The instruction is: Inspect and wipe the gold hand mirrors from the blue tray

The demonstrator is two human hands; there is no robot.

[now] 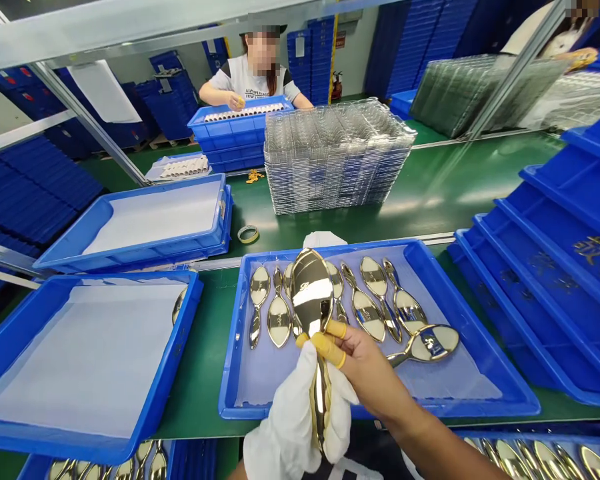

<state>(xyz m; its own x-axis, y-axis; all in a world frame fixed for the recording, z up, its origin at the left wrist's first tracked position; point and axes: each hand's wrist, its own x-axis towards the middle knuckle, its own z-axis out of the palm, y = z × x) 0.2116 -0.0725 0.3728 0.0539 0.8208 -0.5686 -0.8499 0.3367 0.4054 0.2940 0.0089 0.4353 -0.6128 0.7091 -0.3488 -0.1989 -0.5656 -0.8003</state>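
Centrally, head view: gold brush-shaped piece [311,297] held up, handle toward the near side, over the blue tray [480,409]. Left hand [287,410], white-gloved, fingers wrapped round the handle; right hand [367,367], yellow finger cots [333,351], pinching at the neck. Other gold pieces [279,321] lie in the tray. Far: clear plastic stack [330,170].

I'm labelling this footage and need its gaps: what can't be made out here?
In the head view:
Held gold piece: lettering too small to read.
Slanted gold piece at right: handle end behind the right hand.
Gold piece in the left tray: partly behind the tray's wall.
Lower-right gold pieces: cut off by the bottom edge.
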